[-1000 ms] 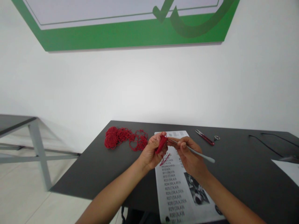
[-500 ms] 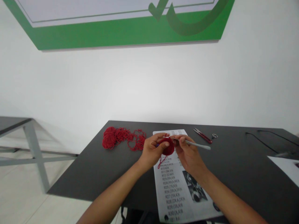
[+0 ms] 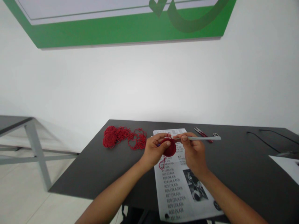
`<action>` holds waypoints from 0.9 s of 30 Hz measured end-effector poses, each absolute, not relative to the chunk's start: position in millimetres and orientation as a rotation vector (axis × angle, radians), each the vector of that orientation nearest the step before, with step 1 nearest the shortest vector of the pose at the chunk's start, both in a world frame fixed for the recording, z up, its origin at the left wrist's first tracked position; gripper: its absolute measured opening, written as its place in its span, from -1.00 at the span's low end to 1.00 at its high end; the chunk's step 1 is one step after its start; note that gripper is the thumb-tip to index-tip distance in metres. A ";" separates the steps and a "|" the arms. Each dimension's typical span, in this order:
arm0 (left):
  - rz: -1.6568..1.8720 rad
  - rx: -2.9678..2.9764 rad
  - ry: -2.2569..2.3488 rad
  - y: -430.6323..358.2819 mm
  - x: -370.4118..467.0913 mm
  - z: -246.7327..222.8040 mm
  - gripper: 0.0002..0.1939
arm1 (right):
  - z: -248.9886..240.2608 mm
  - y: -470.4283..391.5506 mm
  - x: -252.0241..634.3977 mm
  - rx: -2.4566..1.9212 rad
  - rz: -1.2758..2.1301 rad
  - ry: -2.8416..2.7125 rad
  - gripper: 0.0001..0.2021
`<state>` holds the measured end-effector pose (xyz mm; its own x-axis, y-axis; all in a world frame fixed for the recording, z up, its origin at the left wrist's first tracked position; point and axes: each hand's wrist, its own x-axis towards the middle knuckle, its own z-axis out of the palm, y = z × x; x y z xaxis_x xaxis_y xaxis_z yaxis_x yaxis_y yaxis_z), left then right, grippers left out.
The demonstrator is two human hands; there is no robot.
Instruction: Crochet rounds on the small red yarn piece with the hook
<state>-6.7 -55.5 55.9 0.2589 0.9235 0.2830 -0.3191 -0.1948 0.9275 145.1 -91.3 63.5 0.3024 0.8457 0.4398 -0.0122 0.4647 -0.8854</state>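
My left hand point(image 3: 154, 149) pinches a round red crochet piece point(image 3: 170, 150) by its left edge, thumb in front and forefinger along the top. A short loop of red yarn hangs below the piece. Something small and purple shows by the left thumb. Between the thumb and fingers of my right hand point(image 3: 193, 151) is a crochet hook point(image 3: 205, 138) with a grey handle, lying nearly level. Its tip meets the top edge of the red piece; the exact stitch is too small to make out. Red yarn point(image 3: 114, 137) lies in a loose tangle to the left.
Under my hands a printed pattern sheet point(image 3: 170, 189) lies on the dark table point(image 3: 93, 174). Red-handled thread snips point(image 3: 203, 134) and a small metal ring point(image 3: 216, 135) are behind the hook. Eyeglasses point(image 3: 266, 143) and another paper point(image 3: 286, 168) sit at the right.
My right hand has turned and shifted slightly right, bringing the hook from a downward slant to nearly level, with more of its handle to the right. The left hand keeps its hold.
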 end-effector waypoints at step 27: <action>1.504 1.960 0.735 -64.4 -8.4 49.2 -0.67 | 46.7 -93.1 149.0 -0.813 -0.112 -1.708 -0.77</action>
<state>-8.4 -64.4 49.2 0.2219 0.7117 0.6665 0.0882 -0.6954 0.7132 149.0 -93.1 46.7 -0.0755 0.4539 0.8878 0.5657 0.7527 -0.3367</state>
